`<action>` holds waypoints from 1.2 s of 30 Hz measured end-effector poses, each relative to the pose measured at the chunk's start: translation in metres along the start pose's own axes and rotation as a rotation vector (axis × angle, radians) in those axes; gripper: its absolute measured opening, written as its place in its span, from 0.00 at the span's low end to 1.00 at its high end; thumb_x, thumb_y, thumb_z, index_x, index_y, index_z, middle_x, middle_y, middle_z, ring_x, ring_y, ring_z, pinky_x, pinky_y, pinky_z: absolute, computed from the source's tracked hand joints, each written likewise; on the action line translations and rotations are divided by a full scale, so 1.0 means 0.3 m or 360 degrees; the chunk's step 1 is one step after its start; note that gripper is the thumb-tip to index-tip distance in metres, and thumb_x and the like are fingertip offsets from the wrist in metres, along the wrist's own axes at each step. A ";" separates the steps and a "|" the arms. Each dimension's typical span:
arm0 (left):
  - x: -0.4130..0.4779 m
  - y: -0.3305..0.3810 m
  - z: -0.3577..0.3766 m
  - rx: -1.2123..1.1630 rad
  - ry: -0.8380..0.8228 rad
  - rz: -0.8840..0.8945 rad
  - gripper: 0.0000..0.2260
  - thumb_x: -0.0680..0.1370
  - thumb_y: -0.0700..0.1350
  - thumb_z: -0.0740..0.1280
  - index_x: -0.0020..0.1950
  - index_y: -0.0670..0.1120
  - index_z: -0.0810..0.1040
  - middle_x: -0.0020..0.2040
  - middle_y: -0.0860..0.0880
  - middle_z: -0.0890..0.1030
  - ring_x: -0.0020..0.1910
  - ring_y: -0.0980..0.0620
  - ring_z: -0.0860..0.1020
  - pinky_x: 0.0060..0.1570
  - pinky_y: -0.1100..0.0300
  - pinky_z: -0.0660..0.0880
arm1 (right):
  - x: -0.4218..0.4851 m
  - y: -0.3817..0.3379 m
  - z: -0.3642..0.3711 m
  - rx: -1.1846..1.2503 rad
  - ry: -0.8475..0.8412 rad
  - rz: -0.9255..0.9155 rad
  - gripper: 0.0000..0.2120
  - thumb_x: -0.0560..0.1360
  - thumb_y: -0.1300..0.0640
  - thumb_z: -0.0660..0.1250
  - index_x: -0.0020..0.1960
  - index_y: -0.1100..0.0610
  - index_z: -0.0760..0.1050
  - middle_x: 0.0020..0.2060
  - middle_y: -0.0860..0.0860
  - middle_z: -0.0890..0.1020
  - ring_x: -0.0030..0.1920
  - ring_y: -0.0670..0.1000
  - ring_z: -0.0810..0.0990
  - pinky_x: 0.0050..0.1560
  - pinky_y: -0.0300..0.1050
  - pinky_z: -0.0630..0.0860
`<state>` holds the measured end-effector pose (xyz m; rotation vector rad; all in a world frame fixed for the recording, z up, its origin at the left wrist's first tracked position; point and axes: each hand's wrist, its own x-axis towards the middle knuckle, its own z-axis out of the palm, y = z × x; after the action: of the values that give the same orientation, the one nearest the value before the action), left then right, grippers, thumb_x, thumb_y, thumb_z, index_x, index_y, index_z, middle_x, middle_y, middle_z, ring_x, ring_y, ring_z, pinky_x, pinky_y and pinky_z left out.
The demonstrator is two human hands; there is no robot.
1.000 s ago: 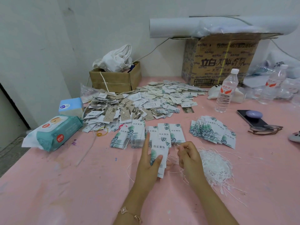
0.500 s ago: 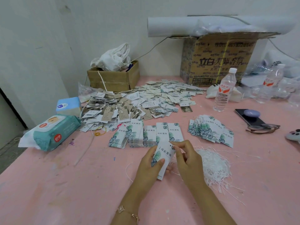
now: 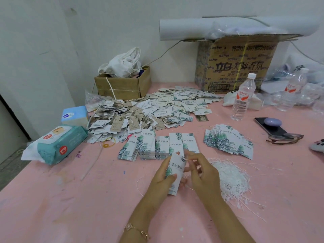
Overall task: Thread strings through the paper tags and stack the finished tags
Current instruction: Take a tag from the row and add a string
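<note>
**Paper tag, in hand, lower centre of frame**

Paper tag (image 3: 175, 172), white with green leaf print: left hand (image 3: 161, 179) grips its lower half, thumb across the face. Right hand (image 3: 203, 174) pinches at the tag's top corner; string there too thin to confirm. White strings (image 3: 231, 179) heaped just right of the hands. Stacked tags (image 3: 154, 146) in a row directly above, on pink table (image 3: 70, 199).

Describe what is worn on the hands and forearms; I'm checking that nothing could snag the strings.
Both forearms are bare, with no sleeves in view. The left hand has a thin gold-coloured chain bracelet at its wrist. The right hand shows no gloves, rings or watch.
</note>
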<state>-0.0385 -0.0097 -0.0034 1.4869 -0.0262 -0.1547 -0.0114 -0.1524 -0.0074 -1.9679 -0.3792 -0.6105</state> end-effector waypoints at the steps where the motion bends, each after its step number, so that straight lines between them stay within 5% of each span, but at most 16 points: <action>1: 0.000 0.000 -0.002 0.0000 -0.0005 0.0014 0.28 0.81 0.34 0.56 0.64 0.69 0.70 0.55 0.58 0.84 0.47 0.56 0.83 0.41 0.61 0.78 | 0.005 -0.005 -0.003 0.0040 0.0084 -0.0007 0.09 0.78 0.62 0.64 0.46 0.48 0.74 0.51 0.40 0.82 0.41 0.39 0.80 0.40 0.30 0.73; 4: 0.003 -0.001 -0.005 -0.0097 -0.0028 -0.0004 0.30 0.82 0.34 0.55 0.60 0.74 0.70 0.57 0.57 0.83 0.50 0.54 0.82 0.49 0.56 0.78 | 0.020 -0.016 -0.014 0.0325 0.0210 0.0235 0.10 0.79 0.59 0.63 0.42 0.47 0.73 0.35 0.46 0.79 0.35 0.45 0.77 0.36 0.35 0.72; 7: 0.004 -0.014 0.004 -0.0194 -0.0101 -0.0015 0.27 0.82 0.35 0.55 0.67 0.68 0.68 0.60 0.51 0.83 0.48 0.52 0.82 0.44 0.57 0.78 | 0.022 -0.012 -0.018 0.0441 0.0213 0.0369 0.09 0.79 0.58 0.62 0.41 0.47 0.71 0.28 0.46 0.74 0.27 0.43 0.68 0.29 0.37 0.66; 12: 0.002 -0.020 0.022 -0.0152 -0.0054 0.0117 0.21 0.84 0.41 0.58 0.67 0.68 0.69 0.59 0.53 0.83 0.48 0.54 0.82 0.40 0.60 0.78 | 0.027 -0.015 -0.021 0.0418 0.0186 0.0376 0.08 0.78 0.55 0.64 0.41 0.48 0.73 0.26 0.43 0.70 0.26 0.42 0.64 0.27 0.33 0.62; 15: 0.003 -0.024 0.023 0.0232 0.0122 0.0405 0.20 0.84 0.43 0.56 0.72 0.65 0.65 0.60 0.59 0.81 0.49 0.58 0.81 0.41 0.66 0.76 | 0.022 -0.005 -0.016 0.0301 0.0103 0.0322 0.08 0.78 0.55 0.65 0.40 0.47 0.73 0.25 0.45 0.68 0.27 0.43 0.64 0.28 0.34 0.61; 19: -0.010 -0.033 0.032 0.0648 0.0153 0.0667 0.25 0.84 0.40 0.54 0.71 0.69 0.63 0.64 0.63 0.76 0.57 0.58 0.78 0.55 0.68 0.73 | 0.011 0.002 -0.002 0.0244 -0.0066 0.0256 0.09 0.78 0.58 0.65 0.40 0.49 0.73 0.24 0.45 0.66 0.26 0.43 0.63 0.28 0.34 0.61; 27: -0.012 -0.027 0.021 0.0734 0.0091 0.0681 0.26 0.83 0.37 0.55 0.70 0.67 0.67 0.67 0.63 0.75 0.61 0.57 0.77 0.61 0.63 0.73 | 0.007 0.010 0.009 0.0291 -0.0153 0.0224 0.05 0.74 0.55 0.62 0.39 0.48 0.72 0.27 0.47 0.72 0.27 0.43 0.67 0.29 0.34 0.64; 36: -0.016 -0.021 0.022 0.0799 0.0015 0.0725 0.22 0.84 0.40 0.54 0.73 0.63 0.65 0.69 0.62 0.73 0.65 0.58 0.75 0.65 0.57 0.72 | 0.004 0.012 0.005 0.0353 -0.0116 0.0261 0.10 0.77 0.63 0.64 0.40 0.51 0.72 0.29 0.53 0.74 0.27 0.43 0.67 0.29 0.33 0.64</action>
<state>-0.0446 -0.0163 -0.0088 1.9384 -0.4184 0.2460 -0.0081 -0.1527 -0.0099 -1.7903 -0.3128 -0.3760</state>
